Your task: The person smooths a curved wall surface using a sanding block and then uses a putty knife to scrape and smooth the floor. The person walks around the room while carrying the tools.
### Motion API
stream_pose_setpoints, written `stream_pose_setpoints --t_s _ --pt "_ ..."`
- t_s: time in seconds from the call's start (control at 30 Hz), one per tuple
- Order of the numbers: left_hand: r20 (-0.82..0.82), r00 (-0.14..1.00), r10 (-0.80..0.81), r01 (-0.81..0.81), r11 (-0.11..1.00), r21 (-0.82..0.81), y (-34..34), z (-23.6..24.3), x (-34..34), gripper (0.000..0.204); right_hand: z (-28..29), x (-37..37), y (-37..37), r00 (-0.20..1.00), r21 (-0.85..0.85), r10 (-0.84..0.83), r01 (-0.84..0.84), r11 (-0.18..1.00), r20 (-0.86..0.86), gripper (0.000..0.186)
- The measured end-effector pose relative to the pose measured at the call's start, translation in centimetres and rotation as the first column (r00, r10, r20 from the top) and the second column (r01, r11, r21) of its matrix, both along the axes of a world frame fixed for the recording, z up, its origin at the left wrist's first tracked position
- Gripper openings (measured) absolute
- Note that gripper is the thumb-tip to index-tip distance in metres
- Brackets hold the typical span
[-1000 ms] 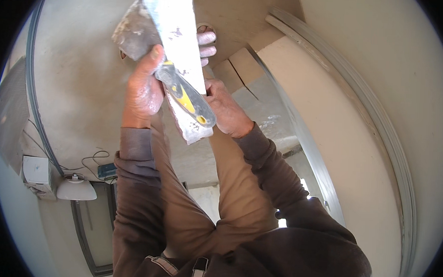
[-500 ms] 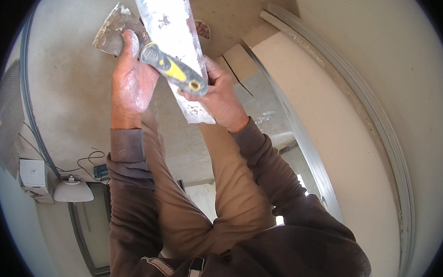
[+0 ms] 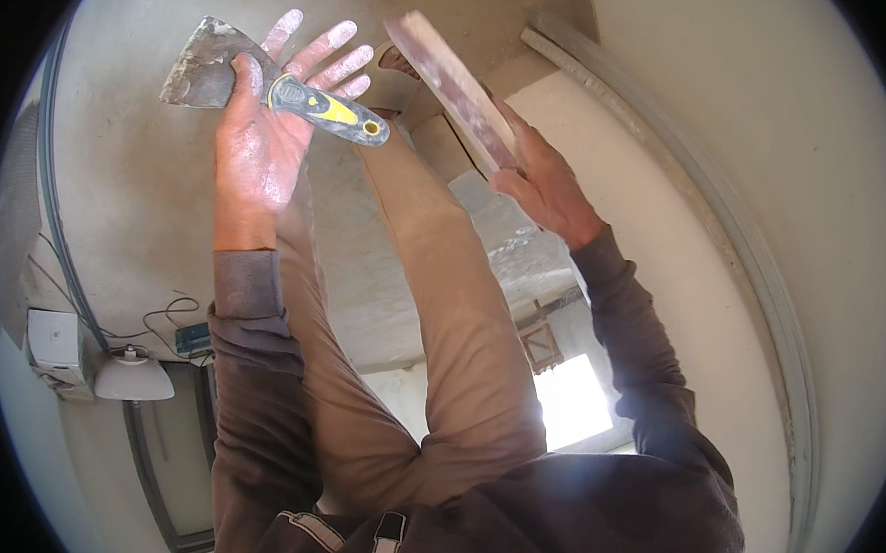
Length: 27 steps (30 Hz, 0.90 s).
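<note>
A putty knife with a grey and yellow handle and a crusted, stained blade lies across my left hand. The thumb of that hand pins it near the base of the blade, while the other fingers are spread beneath the handle. White dust covers those fingers and the palm. To the right, my right hand grips a long flat board by its lower end. The board is tilted, mostly edge-on, and slightly blurred; its white-smeared face is turned away. Between the board and the putty knife there is a gap.
Along the right wall runs a long pale strip. A white box, a white rounded fixture and a dark cable are at lower left. My trousered legs stand below; a bright opening shows beside them.
The board has moved right, away from the putty knife, and turned from its white face to its edge. My left fingers have come into view, spread; the putty knife has shifted slightly left.
</note>
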State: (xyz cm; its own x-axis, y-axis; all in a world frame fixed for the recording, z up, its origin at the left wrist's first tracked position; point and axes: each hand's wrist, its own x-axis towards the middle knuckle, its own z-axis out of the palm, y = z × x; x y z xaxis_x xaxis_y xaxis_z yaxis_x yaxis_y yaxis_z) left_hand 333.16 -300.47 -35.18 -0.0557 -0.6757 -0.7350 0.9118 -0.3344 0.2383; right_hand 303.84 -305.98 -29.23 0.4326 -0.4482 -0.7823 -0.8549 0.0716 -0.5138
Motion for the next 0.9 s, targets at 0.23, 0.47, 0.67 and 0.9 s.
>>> stream_pose_setpoints --t_s 0.23,0.47,0.67,0.9 --pt "0.002 1.0 -0.012 0.012 0.999 0.043 -0.1 0.4 0.3 0.07 1.3 -7.5 -0.1 0.549 0.015 0.5 -0.663 0.749 -0.669 0.082" --pt "0.034 0.998 -0.049 0.047 0.998 0.047 -0.1 0.6 0.7 0.07 0.4 -12.0 0.7 0.299 0.061 0.569 -0.847 0.528 -0.766 0.073" --pt "0.09 0.993 -0.079 0.076 0.996 0.038 0.3 0.6 0.7 0.072 -0.3 -12.9 1.7 0.224 0.031 0.633 -0.93 0.366 -0.741 0.079" --pt "0.087 0.992 -0.093 0.088 0.995 0.056 0.4 0.8 0.8 0.072 -2.4 -14.3 0.1 0.22 0.031 0.587 -0.922 0.386 -0.779 0.061"
